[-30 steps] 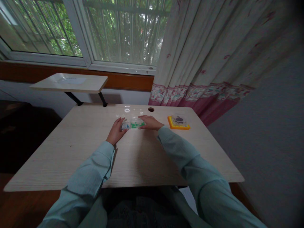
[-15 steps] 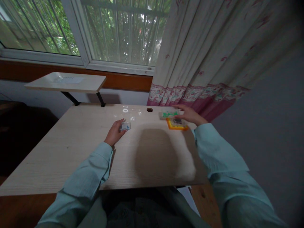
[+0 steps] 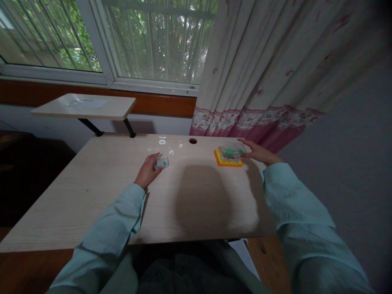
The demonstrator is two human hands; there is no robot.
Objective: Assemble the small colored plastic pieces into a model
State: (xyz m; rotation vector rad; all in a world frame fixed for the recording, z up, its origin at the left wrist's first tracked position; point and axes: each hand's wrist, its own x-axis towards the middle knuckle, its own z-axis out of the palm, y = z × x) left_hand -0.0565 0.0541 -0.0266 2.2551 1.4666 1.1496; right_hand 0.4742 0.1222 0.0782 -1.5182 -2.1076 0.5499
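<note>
My left hand (image 3: 148, 170) rests on the wooden desk (image 3: 107, 188) with its fingers curled round a small clear case with a blue part (image 3: 161, 163). At the desk's far right, my right hand (image 3: 259, 152) holds a clear plastic box with green pieces (image 3: 233, 150) by its right edge, on top of a flat yellow-orange box (image 3: 227, 161). Both arms wear pale green sleeves.
A round cable hole (image 3: 192, 141) sits at the desk's back edge. A small raised shelf (image 3: 84, 106) stands at the back left under the window. A floral curtain (image 3: 260, 73) hangs behind the right corner. The grey wall runs close along the desk's right side.
My right hand carried the clear box with green pieces from the desk's middle to the right and set it down onto the yellow-orange box. My left hand kept the small case in place.
</note>
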